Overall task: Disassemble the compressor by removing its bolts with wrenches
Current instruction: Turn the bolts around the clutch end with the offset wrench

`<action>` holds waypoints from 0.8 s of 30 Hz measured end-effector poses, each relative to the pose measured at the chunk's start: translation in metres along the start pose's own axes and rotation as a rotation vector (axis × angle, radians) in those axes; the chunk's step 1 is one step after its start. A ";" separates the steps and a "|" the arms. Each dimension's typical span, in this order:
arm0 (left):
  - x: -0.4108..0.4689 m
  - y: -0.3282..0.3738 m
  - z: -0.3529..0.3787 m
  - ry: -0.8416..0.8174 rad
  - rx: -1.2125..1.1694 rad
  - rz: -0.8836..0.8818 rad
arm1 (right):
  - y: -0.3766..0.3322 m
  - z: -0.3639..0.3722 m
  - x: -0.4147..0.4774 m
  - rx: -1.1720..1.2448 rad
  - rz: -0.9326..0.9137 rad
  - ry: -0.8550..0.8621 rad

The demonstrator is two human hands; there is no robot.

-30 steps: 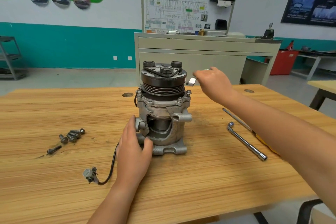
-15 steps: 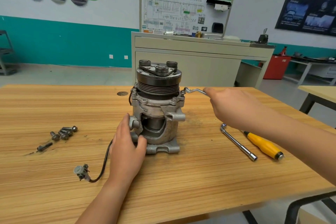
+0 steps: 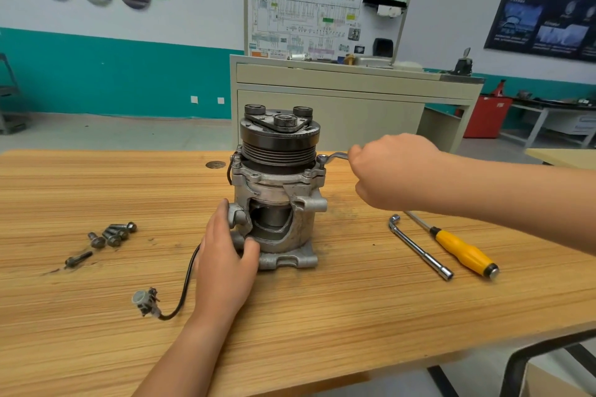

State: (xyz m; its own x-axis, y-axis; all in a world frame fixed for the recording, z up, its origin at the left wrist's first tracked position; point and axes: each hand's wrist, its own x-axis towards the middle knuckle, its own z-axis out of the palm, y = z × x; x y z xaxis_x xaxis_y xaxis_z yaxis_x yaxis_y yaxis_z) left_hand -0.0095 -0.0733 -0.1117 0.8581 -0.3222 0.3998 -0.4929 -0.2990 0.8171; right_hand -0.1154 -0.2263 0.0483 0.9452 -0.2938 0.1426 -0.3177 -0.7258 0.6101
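Observation:
The grey compressor stands upright in the middle of the wooden table, its black pulley on top. My left hand grips its lower left side, thumb on the front of the housing. My right hand holds the handle of a silver wrench to the right of the compressor. The wrench's ring end sits on a bolt at the upper right flange. Several removed bolts lie on the table to the left.
An L-shaped socket wrench and a yellow-handled screwdriver lie to the right of the compressor. A black cable with a grey connector trails from the compressor toward the front left. A beige cabinet stands behind the table.
My right hand came down from beside the pulley and set the wrench's ring end on the upper right flange bolt. My left hand stayed on the compressor.

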 end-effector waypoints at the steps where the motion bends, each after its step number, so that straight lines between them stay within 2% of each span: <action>1: 0.000 0.000 0.000 -0.001 -0.002 0.002 | 0.002 0.003 0.001 -0.024 -0.008 0.006; 7: 0.001 -0.002 0.000 0.006 0.003 0.014 | 0.009 0.026 0.005 -0.194 -0.073 0.107; 13: 0.001 -0.003 0.001 0.021 0.015 0.024 | 0.023 0.042 0.019 -0.249 -0.077 0.145; 15: 0.002 -0.003 0.002 0.025 0.021 0.025 | 0.029 0.048 0.029 -0.187 -0.074 0.191; 18: 0.004 -0.006 0.002 0.042 0.039 0.031 | 0.033 0.059 0.049 -0.094 -0.144 0.340; 21: 0.005 -0.008 0.003 0.056 0.046 0.038 | 0.031 0.074 0.074 0.033 -0.176 0.657; 24: 0.004 -0.007 0.003 0.058 0.050 0.042 | 0.017 0.073 0.090 0.096 -0.180 0.823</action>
State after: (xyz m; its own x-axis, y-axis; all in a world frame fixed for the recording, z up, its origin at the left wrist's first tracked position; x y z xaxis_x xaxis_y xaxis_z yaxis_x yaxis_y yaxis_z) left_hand -0.0027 -0.0753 -0.1173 0.8428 -0.2835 0.4575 -0.5337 -0.3309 0.7782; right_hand -0.0410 -0.3110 0.0145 0.7235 0.3506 0.5947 -0.1273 -0.7789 0.6141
